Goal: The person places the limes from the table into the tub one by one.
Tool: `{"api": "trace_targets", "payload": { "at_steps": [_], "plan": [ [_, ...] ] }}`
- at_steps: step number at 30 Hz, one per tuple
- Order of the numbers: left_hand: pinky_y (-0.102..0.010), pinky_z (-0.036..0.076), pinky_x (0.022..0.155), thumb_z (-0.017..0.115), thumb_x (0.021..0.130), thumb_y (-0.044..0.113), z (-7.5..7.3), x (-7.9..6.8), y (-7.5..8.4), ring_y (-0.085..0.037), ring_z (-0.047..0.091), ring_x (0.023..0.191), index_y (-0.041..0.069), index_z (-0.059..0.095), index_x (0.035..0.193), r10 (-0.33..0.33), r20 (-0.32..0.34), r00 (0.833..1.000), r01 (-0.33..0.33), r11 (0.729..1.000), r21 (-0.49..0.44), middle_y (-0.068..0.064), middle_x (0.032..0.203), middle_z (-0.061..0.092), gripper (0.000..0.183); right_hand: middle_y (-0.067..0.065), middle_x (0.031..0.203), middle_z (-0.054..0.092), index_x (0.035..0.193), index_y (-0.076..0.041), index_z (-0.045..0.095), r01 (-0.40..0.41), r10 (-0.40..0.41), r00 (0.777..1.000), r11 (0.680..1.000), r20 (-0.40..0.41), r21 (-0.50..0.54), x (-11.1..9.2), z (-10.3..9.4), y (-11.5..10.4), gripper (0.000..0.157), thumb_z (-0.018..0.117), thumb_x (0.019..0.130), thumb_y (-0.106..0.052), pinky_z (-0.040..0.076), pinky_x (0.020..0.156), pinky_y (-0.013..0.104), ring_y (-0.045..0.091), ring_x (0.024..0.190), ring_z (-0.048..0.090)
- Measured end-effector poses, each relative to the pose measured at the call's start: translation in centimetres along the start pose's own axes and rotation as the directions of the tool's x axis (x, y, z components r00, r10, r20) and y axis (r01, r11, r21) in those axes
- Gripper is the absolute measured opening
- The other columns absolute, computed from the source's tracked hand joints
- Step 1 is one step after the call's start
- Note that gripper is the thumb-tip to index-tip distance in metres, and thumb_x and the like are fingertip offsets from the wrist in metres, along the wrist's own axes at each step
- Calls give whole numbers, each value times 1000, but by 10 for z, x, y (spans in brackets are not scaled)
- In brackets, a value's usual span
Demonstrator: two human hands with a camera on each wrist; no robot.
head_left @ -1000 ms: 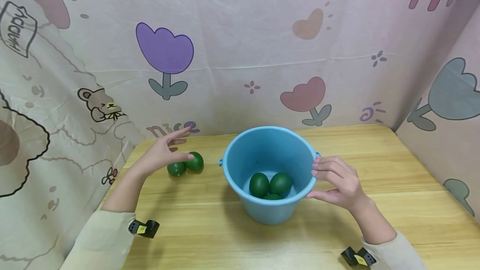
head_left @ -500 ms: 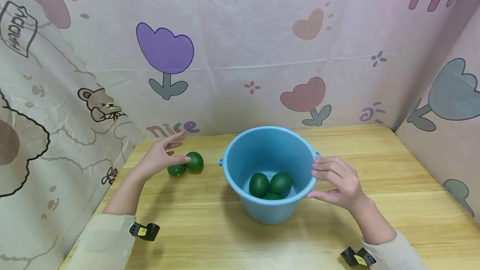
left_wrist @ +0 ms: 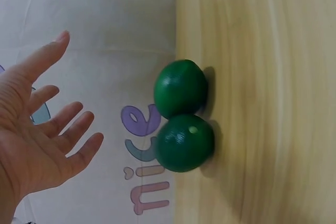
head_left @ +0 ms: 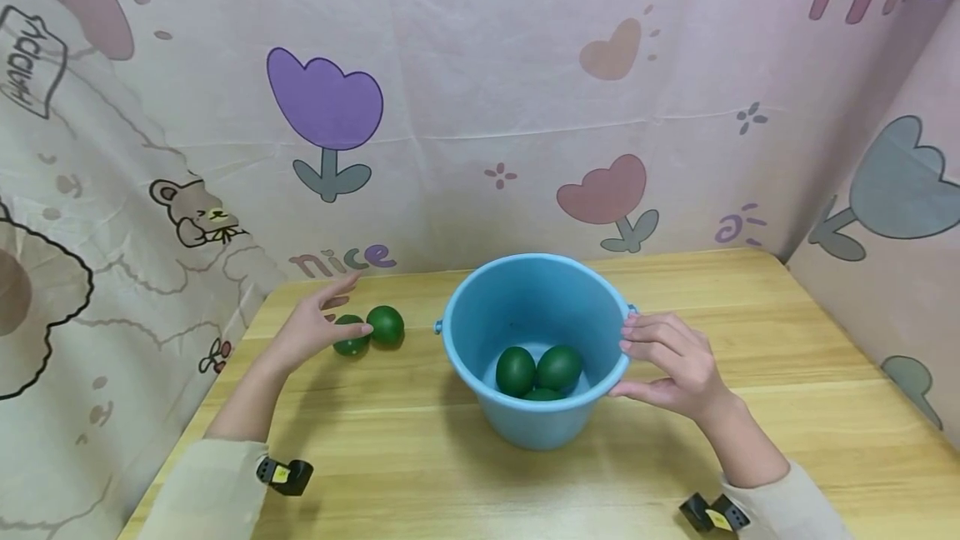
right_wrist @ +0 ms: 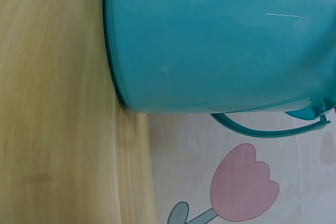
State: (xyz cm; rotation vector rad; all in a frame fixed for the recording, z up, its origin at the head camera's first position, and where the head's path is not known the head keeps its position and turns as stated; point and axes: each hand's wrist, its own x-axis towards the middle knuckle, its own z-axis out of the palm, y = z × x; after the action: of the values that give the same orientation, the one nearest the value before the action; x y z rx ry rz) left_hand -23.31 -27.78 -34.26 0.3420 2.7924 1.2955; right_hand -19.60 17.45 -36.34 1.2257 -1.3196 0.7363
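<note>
A light blue bucket (head_left: 536, 427) stands upright on the table, with three dark green limes (head_left: 559, 368) visible in its bottom. My right hand (head_left: 678, 365) holds its right rim, fingertips over the edge and thumb lower on the rim; that hand is outside the right wrist view, where the bucket's side (right_wrist: 220, 40) fills the top. Two more limes (left_wrist: 181, 88) touch each other on the table to the left. Close above them hovers my left hand (head_left: 311, 327), fingers spread and holding nothing. In the left wrist view, the left hand (left_wrist: 42, 129) is apart from both limes.
The wooden table (head_left: 375, 473) ends at a patterned cloth (head_left: 450, 107) hanging behind it. Behind the bucket, its blue handle (right_wrist: 270, 132) shows in the right wrist view. Black wrist cameras (head_left: 287, 476) sit on both sleeves.
My left hand has drawn slightly down and back toward the left, uncovering more of the limes. The right hand still holds the bucket, and the limes stay where they were.
</note>
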Motion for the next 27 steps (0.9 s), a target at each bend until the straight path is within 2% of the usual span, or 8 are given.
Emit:
{"api": "trace_targets", "payload": {
  "at_steps": [8,16,22,27],
  "plan": [
    [-61,28,106,76,80,29,2,-5,-10,-46,27,135,11,22,151,-30,-33,999,31,999,16,-23,150,28,91,19,66,62,66,4,64,-2,2,1000,1000,-2,-5,0,-1,0,49,74,77,-43,53,85,28,30,63,58],
    [-63,26,106,77,78,32,5,-3,-31,-45,25,137,13,17,152,-114,-73,991,114,993,3,-23,153,21,97,19,66,62,66,5,64,-9,9,1000,1000,-5,-12,-1,0,-1,50,74,76,-44,53,86,27,31,63,58],
    [-63,28,105,77,78,32,11,-3,-35,-45,23,137,14,15,152,-173,-90,981,172,985,-14,-26,153,14,98,19,66,62,66,5,64,-7,7,1000,1000,-8,-8,-2,0,-1,50,75,76,-43,53,85,27,31,63,58],
    [-64,28,104,77,79,32,13,-1,-40,-45,22,137,15,14,152,-193,-99,976,194,981,-2,-26,153,13,98,19,66,62,66,4,64,-9,9,1000,1000,-7,-11,-1,1,-2,50,74,76,-44,53,86,27,31,63,58]
  ]
}}
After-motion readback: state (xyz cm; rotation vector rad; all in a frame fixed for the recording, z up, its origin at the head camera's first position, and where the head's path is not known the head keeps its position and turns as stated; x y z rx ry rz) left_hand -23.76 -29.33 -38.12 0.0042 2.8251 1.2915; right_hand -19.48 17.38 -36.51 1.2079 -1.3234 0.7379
